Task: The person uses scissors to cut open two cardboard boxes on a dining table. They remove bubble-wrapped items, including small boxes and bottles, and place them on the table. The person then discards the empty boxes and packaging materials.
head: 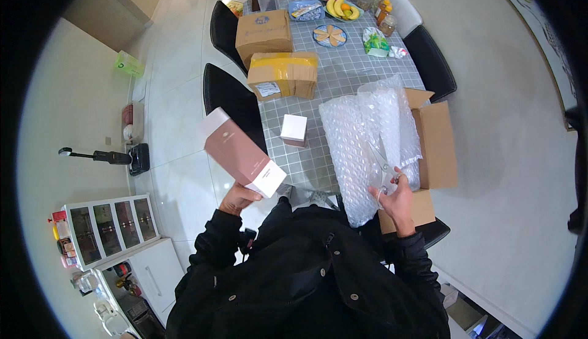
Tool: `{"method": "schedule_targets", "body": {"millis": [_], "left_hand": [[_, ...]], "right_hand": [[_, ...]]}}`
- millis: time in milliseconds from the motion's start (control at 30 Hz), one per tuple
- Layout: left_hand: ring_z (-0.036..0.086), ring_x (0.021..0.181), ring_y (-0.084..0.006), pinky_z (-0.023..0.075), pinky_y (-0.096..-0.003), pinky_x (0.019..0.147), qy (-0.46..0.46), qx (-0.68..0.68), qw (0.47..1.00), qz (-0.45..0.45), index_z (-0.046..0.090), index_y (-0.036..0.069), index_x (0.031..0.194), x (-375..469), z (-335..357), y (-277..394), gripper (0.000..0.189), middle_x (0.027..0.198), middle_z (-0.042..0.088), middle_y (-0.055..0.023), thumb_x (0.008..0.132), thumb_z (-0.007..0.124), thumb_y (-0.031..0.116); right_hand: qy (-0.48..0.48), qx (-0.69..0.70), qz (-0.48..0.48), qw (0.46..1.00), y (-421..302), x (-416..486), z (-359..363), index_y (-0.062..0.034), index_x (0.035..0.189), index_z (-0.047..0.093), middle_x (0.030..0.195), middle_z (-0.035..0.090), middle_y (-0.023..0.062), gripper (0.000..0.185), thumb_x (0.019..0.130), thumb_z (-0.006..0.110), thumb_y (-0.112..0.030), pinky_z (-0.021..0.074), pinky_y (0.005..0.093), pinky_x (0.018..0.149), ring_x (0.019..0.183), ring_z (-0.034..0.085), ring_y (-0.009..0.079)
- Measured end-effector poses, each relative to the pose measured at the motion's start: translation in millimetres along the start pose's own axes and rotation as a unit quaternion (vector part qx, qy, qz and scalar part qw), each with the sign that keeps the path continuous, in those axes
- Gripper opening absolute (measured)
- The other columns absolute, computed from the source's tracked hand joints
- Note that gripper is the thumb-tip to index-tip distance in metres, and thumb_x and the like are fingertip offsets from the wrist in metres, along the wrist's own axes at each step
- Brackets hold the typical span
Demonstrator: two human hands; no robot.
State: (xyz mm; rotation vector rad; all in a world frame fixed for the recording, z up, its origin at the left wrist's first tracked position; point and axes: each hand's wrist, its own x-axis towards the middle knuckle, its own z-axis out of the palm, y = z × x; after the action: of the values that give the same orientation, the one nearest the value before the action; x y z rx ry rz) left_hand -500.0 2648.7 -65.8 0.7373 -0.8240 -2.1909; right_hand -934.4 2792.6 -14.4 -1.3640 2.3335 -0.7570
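My left hand point(240, 198) grips the lower end of a tall pink and white carton point(239, 148), tilted, in front of the table's left edge. In my right hand point(394, 197) is a pair of scissors point(382, 166), its blades pointing away from me over the bubble wrap point(347, 150). The bubble wrap lies in a heap along the table's near right part and hangs over the front edge. An open cardboard box point(436, 148) stands right of it. Between the carton and the wrap, a small white and pink box point(294, 128) sits on the checked tablecloth point(317, 173).
Two cardboard boxes, one with yellow tape point(283, 73) and one plain brown point(262, 33), stand at the table's left side. Farther back are a plate of biscuits point(317, 40), bananas point(337, 8) and jars point(387, 24). Black chairs point(232, 93) flank the table.
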Motion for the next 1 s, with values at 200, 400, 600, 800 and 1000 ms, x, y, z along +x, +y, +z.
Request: {"method": "schedule_targets", "body": {"millis": [200, 400, 600, 800, 1000], "left_hand": [[0.061, 0.120, -0.0230, 0.0482, -0.0394, 0.104, 0.025, 0.160, 0.975, 0.151, 0.059, 0.005, 0.135, 41, -43, 51, 0.065, 0.128, 0.064, -0.0074, 0.074, 0.080, -0.004], [0.064, 0.112, -0.0206, 0.0511, -0.0357, 0.098, 0.222, 0.178, 0.937, 0.201, 0.057, 0.000, 0.132, 117, -41, 26, 0.061, 0.125, 0.065, -0.0103, 0.076, 0.083, -0.003], [0.063, 0.112, -0.0212, 0.0530, -0.0352, 0.095, 0.319, 0.311, 0.841, 0.306, 0.039, 0.003, 0.135, 218, -69, -35, 0.082, 0.120, 0.062, -0.0106, 0.070, 0.089, -0.003], [0.068, 0.112, -0.0319, 0.0565, -0.0482, 0.097, 0.157, 0.067, 0.941, 0.294, 0.039, 0.006, 0.131, 270, -100, -75, 0.073, 0.124, 0.063, -0.0173, 0.074, 0.077, -0.017], [0.062, 0.122, -0.0359, 0.0539, -0.0508, 0.102, 0.118, 0.163, 0.937, 0.285, 0.033, 0.007, 0.140, 272, -116, -77, 0.077, 0.131, 0.058, -0.0204, 0.079, 0.076, -0.013]], "right_hand": [[0.016, -0.027, 0.053, 0.998, -5, -2, 6, 0.0064, 0.105, 0.054, 0.124, 0.064, 0.0239, 0.076, 0.060, 0.098, -0.038, 0.0538, 0.0426, 0.080, 0.093, 0.066, 0.0354], [0.054, -0.024, 0.089, 0.994, -21, -2, 13, 0.0068, 0.113, 0.053, 0.127, 0.063, 0.0216, 0.083, 0.061, 0.097, -0.040, 0.0531, 0.0426, 0.081, 0.093, 0.064, 0.0330], [0.081, -0.010, 0.111, 0.990, -26, -6, 21, 0.0036, 0.133, 0.050, 0.114, 0.064, 0.0186, 0.099, 0.060, 0.098, -0.043, 0.0537, 0.0422, 0.082, 0.096, 0.064, 0.0303], [0.049, 0.014, 0.102, 0.993, -15, -11, 50, 0.0020, 0.135, 0.050, 0.112, 0.065, 0.0202, 0.104, 0.057, 0.099, -0.044, 0.0552, 0.0422, 0.085, 0.100, 0.067, 0.0329], [0.106, -0.004, 0.081, 0.991, -11, -6, 79, -0.0005, 0.103, 0.055, 0.093, 0.072, 0.0187, 0.038, 0.078, 0.077, -0.018, 0.0563, 0.0466, 0.074, 0.084, 0.071, 0.0407]]}}
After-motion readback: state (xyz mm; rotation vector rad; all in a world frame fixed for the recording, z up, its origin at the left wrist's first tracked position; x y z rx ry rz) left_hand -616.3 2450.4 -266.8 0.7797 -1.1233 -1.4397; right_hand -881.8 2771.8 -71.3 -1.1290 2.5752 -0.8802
